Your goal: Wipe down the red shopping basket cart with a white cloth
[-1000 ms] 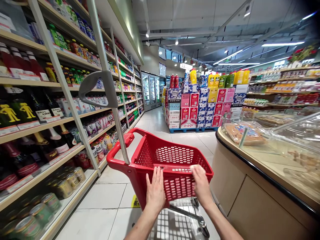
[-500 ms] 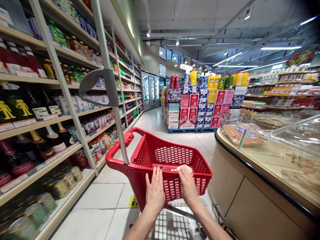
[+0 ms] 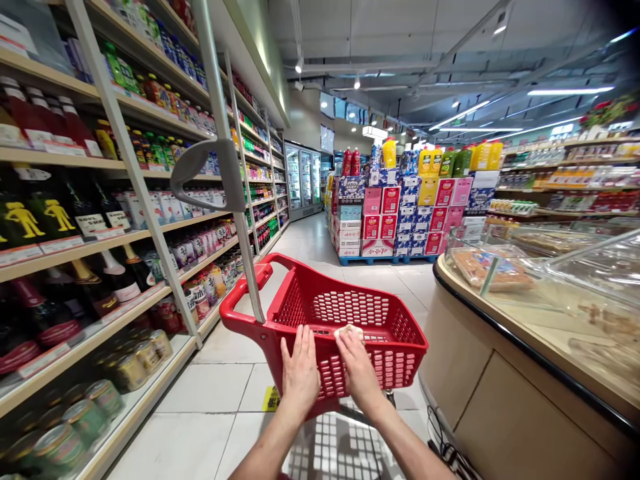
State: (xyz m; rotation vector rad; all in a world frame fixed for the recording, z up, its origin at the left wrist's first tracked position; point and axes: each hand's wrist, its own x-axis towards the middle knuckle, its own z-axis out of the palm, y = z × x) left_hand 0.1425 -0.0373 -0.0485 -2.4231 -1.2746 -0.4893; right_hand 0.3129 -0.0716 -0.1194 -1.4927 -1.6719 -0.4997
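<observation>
A red plastic shopping basket cart [image 3: 400, 363] with perforated walls stands in front of me, its inside bare. My left hand [image 3: 301, 370] lies flat against its near wall, fingers stretched up to the rim. To the right of it, my right hand [image 3: 359, 367] presses a crumpled whitish cloth [image 3: 349, 331] on the same rim, with the fingers over it. A metal pole with a grey plastic handle [image 3: 231, 175] rises from the cart's left end.
Shelves of bottles and cans [image 3: 150, 233] line the left side. A curved glass-topped counter [image 3: 480, 347] stands close on the right, with black cables [image 3: 443, 433] at its foot. Stacked drink boxes [image 3: 380, 220] rise ahead; tiled floor [image 3: 205, 387] runs between.
My right hand has slid left along the rim with the cloth, closer to my left hand. My left hand has shifted slightly left. The view has moved a little.
</observation>
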